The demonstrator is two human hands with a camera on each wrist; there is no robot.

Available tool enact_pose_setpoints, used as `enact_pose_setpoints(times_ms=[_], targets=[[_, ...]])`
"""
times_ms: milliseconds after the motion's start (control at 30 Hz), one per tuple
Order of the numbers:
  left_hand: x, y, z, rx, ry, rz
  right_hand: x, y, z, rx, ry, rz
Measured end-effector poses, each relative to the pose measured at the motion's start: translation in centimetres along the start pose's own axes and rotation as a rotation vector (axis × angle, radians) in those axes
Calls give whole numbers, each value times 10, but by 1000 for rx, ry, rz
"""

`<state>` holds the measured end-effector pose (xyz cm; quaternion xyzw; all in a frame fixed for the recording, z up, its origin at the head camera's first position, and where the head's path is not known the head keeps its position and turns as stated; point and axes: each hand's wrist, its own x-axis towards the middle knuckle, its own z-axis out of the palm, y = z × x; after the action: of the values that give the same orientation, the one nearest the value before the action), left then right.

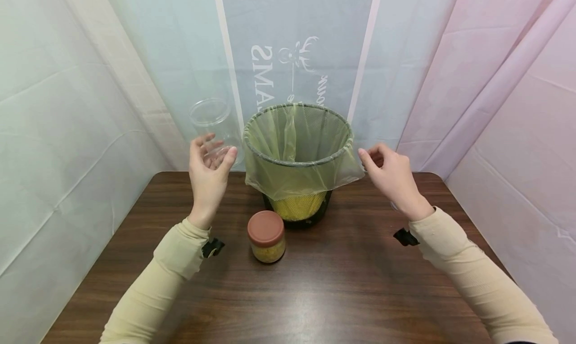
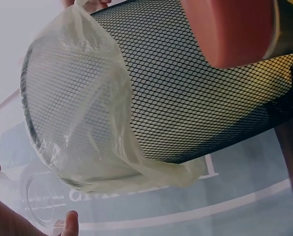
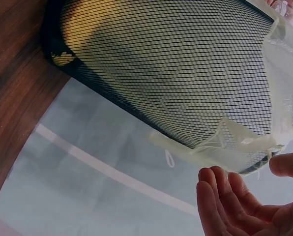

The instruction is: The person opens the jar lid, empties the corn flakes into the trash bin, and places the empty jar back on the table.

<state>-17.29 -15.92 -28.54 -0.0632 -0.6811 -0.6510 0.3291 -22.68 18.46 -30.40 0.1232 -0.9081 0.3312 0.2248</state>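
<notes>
My left hand (image 1: 209, 166) holds a clear plastic jar (image 1: 210, 113) at the left of the mesh bin, thumb on one side and fingers curled on the other. The black mesh bin (image 2: 171, 73) stands upright with a pale yellow bag (image 1: 301, 179) lining it and folded over the rim. My right hand (image 1: 390, 171) is beside the bag's flared right edge. In the right wrist view its fingers (image 3: 235, 196) are loosely bent and apart from the thumb, with nothing between them. The bag's fold lies right by the thumb tip.
In front of the bin, a glass jar with a reddish lid (image 1: 266, 229) and yellowish contents stands on the dark wooden table (image 1: 315, 289). Yellow shows through the bin's lower mesh (image 1: 299, 206). Pale fabric curtains (image 1: 76, 109) hang around the table's back and sides.
</notes>
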Motion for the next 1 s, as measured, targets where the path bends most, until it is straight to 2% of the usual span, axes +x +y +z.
enact_pose_setpoints(times_ms=[67,167,367,500,600,833,1000], targets=[[0,-2,-1,8,-2,-12,-1,3,1,-13,-7,9],[0,-12,-4,19,-1,-4,-3,6,2,-24,-20,19],[-3,-18,-7,133,23,26,-8,14,7,-78,-18,28],[0,-40,-12,151,34,50,-12,18,10,-106,-30,52],[-2,-45,-15,149,30,58,-15,21,12,-110,-35,61],[-9,-49,-21,210,43,14,-23,28,18,-132,-51,57],[-17,-38,-21,229,38,-25,-29,33,22,-151,-67,56]])
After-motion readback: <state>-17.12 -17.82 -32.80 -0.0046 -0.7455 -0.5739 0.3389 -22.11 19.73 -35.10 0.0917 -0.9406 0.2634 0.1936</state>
